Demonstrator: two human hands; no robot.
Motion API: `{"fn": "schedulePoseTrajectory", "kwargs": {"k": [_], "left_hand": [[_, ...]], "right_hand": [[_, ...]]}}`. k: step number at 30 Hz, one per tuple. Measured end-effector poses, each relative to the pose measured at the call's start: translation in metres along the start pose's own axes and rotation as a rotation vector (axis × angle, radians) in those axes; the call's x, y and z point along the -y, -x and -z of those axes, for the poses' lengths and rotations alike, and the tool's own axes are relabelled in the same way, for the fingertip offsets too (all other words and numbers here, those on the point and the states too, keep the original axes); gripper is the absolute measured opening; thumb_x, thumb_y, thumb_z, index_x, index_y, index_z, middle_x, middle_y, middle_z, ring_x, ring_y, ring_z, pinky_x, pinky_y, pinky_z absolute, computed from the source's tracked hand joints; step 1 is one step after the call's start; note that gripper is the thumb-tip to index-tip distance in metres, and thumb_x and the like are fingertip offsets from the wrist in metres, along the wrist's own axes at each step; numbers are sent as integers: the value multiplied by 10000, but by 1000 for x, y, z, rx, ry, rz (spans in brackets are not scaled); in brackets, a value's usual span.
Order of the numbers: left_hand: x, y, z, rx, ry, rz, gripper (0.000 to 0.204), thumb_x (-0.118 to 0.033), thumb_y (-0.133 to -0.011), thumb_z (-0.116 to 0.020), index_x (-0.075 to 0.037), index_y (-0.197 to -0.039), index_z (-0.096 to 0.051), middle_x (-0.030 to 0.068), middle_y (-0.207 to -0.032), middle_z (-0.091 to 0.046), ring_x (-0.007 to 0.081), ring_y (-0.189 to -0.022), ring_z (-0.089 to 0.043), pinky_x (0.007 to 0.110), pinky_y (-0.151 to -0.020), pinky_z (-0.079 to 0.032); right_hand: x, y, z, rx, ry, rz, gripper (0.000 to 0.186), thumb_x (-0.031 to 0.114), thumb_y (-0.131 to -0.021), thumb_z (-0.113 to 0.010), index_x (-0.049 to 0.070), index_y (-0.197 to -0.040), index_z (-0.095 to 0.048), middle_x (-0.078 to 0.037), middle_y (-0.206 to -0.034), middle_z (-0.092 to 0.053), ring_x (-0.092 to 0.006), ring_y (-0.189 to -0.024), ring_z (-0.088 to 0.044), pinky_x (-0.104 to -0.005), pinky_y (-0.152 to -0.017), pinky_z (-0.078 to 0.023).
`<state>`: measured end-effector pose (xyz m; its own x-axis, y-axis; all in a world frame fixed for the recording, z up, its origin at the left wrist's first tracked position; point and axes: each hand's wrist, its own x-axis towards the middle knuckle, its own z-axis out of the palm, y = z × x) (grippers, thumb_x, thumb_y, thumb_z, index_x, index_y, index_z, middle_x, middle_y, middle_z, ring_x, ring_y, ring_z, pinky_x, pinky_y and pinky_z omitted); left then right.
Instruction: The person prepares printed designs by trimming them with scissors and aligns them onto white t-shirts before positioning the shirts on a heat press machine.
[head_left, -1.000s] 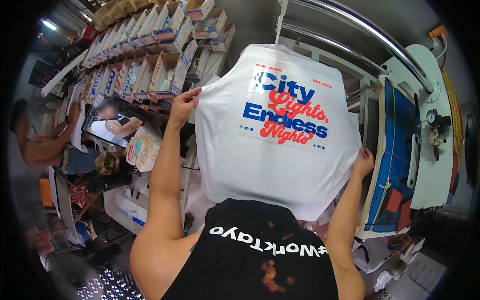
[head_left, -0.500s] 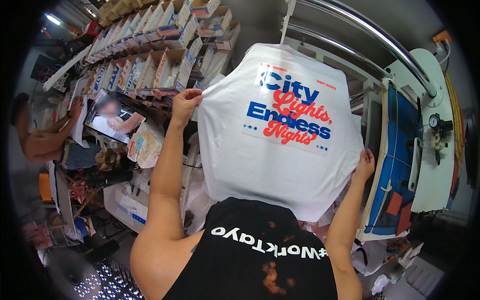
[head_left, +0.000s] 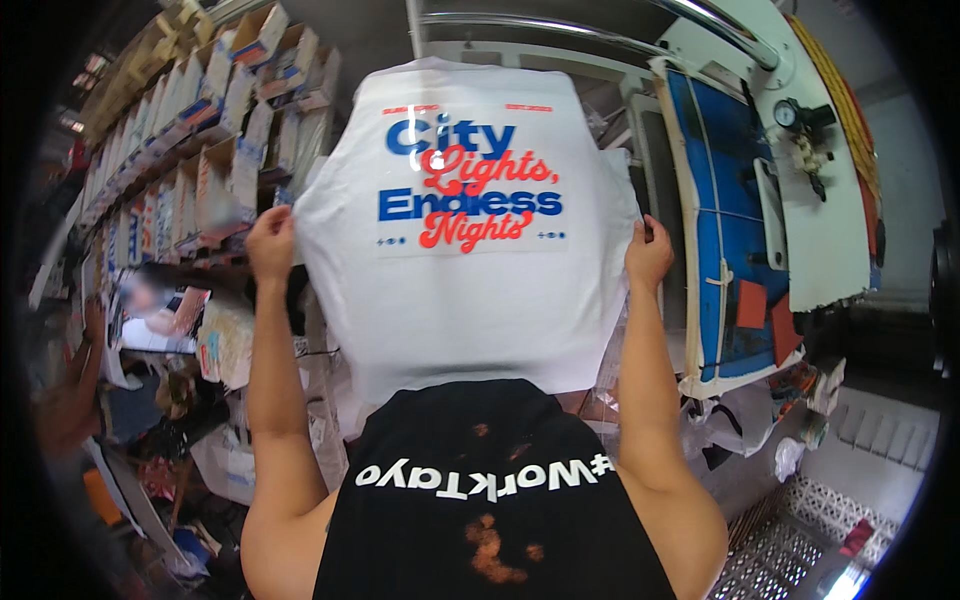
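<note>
I hold a white T-shirt point(head_left: 470, 300) spread out flat in front of me, its blue and red printed lettering facing up. My left hand point(head_left: 270, 240) grips the shirt's left edge, and my right hand point(head_left: 648, 252) grips its right edge at about the same height. The shirt hangs over a press platen, which it hides. My black sleeveless top point(head_left: 490, 500) fills the lower middle of the view.
Shelves of cardboard boxes point(head_left: 190, 150) run along the left. A blue and white pallet board point(head_left: 730, 230) and a white machine arm with a gauge point(head_left: 800, 120) stand at the right. Another person's arm point(head_left: 70, 400) shows at the far left. Metal grating point(head_left: 800, 540) lies lower right.
The shirt has swung left and level in view, and both hands now hold it at equal height; the right hand has risen from lower down.
</note>
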<state>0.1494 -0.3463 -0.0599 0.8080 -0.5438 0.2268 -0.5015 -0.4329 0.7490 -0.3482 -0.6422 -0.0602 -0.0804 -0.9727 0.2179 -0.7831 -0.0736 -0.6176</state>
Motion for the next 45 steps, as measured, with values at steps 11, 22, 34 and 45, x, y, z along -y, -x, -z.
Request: {"fn": "schedulePoseTrajectory", "kwargs": {"k": [11,22,34,45], "left_hand": [[-91,133,-35,181,-196,-605,365,-117,-756,-682,-33,-1108,-638,162,-1245,-558,344,-1157,-510,442,-1008,-386],[-96,136,-36,171,-201,-606,392,-120,-764,-659,19,-1130,-627,161,-1210,-595,327,-1165,-515,433,-1021,-379],[-97,144,-27,143,-195,-595,371,-114,-775,-648,15,-1121,-616,164,-1192,-594,331,-1161,-513,441,-1026,-374],[-106,148,-26,157,-203,-605,343,-90,-788,-616,-2,-1118,-591,163,-1207,-576,337,-1175,-497,448,-1030,-356]], "right_hand": [[51,117,12,236,31,723,477,193,-795,-641,-10,-1220,-567,-179,-1309,-511,-350,-1249,-434,-468,-1072,-326],[46,120,9,202,96,778,435,214,-810,-615,-24,-1173,-596,-161,-1269,-551,-337,-1241,-446,-469,-1077,-322],[3,29,190,-685,289,738,217,175,-892,-622,14,-1036,-641,-154,-1085,-633,-345,-1018,-595,-440,-901,-465],[-93,-48,291,-293,503,284,487,394,-978,-479,-44,-918,-685,-246,-1007,-647,-429,-1025,-536,-509,-924,-393]]}}
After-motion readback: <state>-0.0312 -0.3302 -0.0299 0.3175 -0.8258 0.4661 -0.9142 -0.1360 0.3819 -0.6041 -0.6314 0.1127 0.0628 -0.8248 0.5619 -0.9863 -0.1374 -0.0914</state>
